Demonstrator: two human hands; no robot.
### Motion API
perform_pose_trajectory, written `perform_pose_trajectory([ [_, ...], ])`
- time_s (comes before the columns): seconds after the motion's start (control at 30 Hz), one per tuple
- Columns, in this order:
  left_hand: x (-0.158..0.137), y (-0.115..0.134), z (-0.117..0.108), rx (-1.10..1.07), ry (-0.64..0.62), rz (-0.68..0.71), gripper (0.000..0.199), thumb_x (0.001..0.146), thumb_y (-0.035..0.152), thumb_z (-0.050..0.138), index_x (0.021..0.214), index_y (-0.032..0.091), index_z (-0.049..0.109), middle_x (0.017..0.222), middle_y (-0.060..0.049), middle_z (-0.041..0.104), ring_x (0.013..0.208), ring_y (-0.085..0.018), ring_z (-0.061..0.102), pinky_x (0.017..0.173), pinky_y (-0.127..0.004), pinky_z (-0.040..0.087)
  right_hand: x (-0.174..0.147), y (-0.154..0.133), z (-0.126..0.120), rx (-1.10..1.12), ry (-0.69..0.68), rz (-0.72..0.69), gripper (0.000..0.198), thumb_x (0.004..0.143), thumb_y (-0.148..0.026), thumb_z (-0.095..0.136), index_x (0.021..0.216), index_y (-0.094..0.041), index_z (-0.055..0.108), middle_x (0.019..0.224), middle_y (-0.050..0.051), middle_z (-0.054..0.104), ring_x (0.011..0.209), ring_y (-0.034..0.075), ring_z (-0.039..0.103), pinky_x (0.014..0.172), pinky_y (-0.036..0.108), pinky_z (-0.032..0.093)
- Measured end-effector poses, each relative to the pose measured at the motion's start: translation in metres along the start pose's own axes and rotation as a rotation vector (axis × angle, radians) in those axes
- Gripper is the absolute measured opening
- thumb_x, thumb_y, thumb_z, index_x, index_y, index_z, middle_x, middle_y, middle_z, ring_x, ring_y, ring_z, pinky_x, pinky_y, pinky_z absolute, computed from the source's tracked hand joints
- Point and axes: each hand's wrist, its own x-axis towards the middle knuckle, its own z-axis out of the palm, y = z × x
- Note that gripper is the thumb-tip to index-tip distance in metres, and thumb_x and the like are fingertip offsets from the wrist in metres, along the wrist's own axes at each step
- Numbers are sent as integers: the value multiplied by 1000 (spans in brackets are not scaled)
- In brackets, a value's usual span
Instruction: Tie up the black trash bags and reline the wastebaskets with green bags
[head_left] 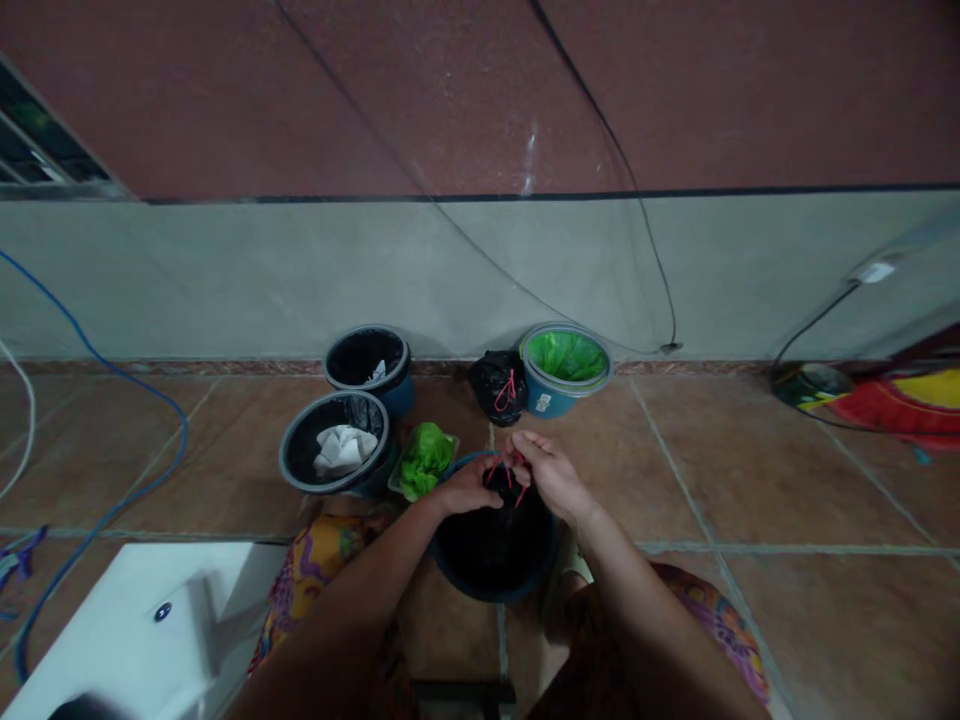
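Between my knees stands a dark bucket-shaped bin (495, 575) with a black plastic bag (504, 487) inside, its top gathered upward. My left hand (469, 488) is closed around the bag's bunched neck, near the rim. A thin red string (520, 494) loops about that neck. My right hand (553, 478) pinches the string just to the right of the bag, fingers pressed together. Just beyond my hands sits a tied black bag (501, 388) with a similar red string round it. The fingertips partly hide where string and bag meet.
Two bins lined in black, one farther back (401, 388) and one nearer (291, 455), stand to the left. A green-lined bin (551, 400) is by the wall. Green plastic (426, 460) lies in a small container. A blue hose (169, 400) and white surface (112, 620) lie left.
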Motion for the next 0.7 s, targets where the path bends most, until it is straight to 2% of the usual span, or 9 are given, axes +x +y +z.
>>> perform_pose_trajectory([
  [0.1,4,-7,6,-58,-70,99,47,68,22,76,114,19,66,121,-6,67,115,-23,59,107,-38,39,-1,1,3,23,-12,17,39,81,-56,64,72,-18,59,57,-4,55,40,4,35,38,20,25],
  [0.2,8,-20,22,15,-6,36,31,79,31,68,107,19,70,116,-6,70,115,-22,59,109,-38,37,-3,0,7,58,-27,51,40,80,-56,65,70,-18,57,57,-4,55,39,4,34,38,19,26],
  [0.27,11,-27,31,25,7,-13,28,81,32,66,105,19,72,114,-6,71,114,-22,60,109,-37,38,-4,-1,8,74,-37,71,41,79,-57,65,69,-18,56,54,-5,52,38,4,32,37,19,26],
  [0.4,15,-31,36,-83,-53,-38,30,68,21,74,98,18,75,107,-5,72,110,-24,61,103,-36,42,-4,-1,7,67,-14,103,40,79,-59,63,71,-20,55,52,-7,47,37,4,26,35,19,24],
  [0.53,13,-24,29,-214,-144,-130,32,60,4,63,86,17,75,89,-1,72,93,-20,63,94,-34,46,-1,0,3,43,32,93,40,77,-59,64,75,-20,55,55,-5,51,38,4,28,35,20,24],
  [0.63,11,-17,26,-204,-204,-119,25,60,6,67,81,17,75,88,-1,71,92,-19,63,95,-32,45,0,1,2,66,58,69,40,76,-58,66,73,-20,54,56,-4,53,37,3,27,34,20,20],
  [0.7,11,-15,27,-131,-191,-112,17,64,16,73,81,18,74,90,-1,70,95,-19,62,96,-32,45,0,1,2,85,66,61,40,76,-57,67,72,-20,54,56,-4,53,37,3,26,34,20,18],
])
